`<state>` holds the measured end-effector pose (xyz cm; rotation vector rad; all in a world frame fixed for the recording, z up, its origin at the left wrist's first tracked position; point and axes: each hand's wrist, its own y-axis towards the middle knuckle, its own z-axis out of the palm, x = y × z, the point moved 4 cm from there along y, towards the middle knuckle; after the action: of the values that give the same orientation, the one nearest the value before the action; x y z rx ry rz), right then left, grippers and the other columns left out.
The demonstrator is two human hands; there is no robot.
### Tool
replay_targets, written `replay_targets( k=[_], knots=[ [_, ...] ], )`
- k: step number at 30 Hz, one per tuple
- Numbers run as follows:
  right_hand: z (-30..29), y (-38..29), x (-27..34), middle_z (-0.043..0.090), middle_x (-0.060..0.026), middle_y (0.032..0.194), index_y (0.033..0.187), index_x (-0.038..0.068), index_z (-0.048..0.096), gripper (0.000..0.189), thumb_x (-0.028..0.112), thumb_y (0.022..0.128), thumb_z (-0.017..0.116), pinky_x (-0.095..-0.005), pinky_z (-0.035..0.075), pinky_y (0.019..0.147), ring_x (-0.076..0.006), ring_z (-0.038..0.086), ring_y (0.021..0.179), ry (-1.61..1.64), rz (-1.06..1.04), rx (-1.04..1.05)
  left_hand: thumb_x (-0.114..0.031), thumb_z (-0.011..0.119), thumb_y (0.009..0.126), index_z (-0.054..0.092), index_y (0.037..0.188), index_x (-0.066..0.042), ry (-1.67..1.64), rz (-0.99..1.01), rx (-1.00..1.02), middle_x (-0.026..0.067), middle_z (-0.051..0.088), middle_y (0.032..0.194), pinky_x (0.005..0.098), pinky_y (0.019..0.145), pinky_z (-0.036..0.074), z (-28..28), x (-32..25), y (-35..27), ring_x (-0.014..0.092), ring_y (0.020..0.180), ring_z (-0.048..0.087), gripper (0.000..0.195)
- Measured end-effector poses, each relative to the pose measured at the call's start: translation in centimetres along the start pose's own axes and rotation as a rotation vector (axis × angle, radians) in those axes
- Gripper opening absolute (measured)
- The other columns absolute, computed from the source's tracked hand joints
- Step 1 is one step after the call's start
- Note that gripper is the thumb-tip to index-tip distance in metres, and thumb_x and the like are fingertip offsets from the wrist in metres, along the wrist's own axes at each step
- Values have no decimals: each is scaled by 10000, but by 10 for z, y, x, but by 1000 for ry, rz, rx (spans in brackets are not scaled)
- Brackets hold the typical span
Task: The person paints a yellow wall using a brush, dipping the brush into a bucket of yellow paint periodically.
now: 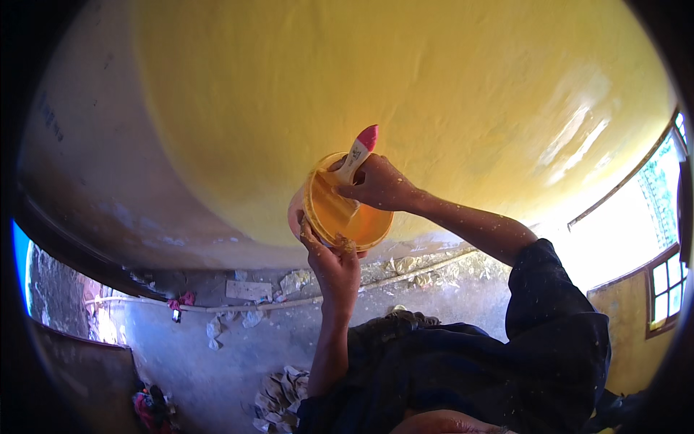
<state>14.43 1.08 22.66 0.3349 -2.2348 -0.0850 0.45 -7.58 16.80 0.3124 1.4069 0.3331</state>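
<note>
In front of my chest is a tilted plastic bucket [379, 230], its inside coated with yellow-orange paint. My left hand [333, 260] grips its near rim and side from below. A paintbrush [353, 163] with a pale handle and a red end is held in my right hand [382, 184], at the bucket's mouth. The brush's lower part reaches into the bucket, and its bristles are coated in paint. Past the bucket stands a wall [271, 97], yellow over most of its face and bare greyish towards the left. Paint specks dot my right forearm.
A long pole [282, 305] lies along the floor [217, 374] near the wall's foot, among scraps of plastic and a flat board [248, 289]. Crumpled cloth or sheeting [279, 399] is heaped lower down. A doorway opens at left; a window [666, 290] is at right.
</note>
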Motion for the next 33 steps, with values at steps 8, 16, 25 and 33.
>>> replay_targets(
  k=[8,16,25,33],
  knots=[
    [9,-6,-30,660,-109,1011,1122,-51,563,319,181,915,639,-264,573,738,-145,657,812,1006,191,37,-168,527,973,129,1468,-31,14,-27,-32,231,296,1430,357,635,645,10,2,2,321,1090,587,651],
    [-83,30,-4,634,-145,1111,1100,30,525,188,102,934,574,-281,594,769,-205,661,909,1398,198,-183,-259,547,971,78,1470,-37,-117,-86,-139,260,396,1334,371,578,631,-8,29,11,338,961,648,720],
    [-226,122,287,669,-54,862,1132,92,592,234,209,929,592,-343,568,682,-189,669,760,441,-893,-507,-162,549,952,64,1450,19,-108,-164,-141,246,241,1376,402,611,647,-62,60,-6,382,1120,554,719],
    [-230,164,448,674,-180,801,957,10,637,218,218,904,597,-419,499,609,-283,653,688,-873,-954,-947,-84,544,934,68,1431,36,-58,-191,-153,256,264,1337,404,607,648,-84,78,-15,400,1069,590,698]
  ],
)
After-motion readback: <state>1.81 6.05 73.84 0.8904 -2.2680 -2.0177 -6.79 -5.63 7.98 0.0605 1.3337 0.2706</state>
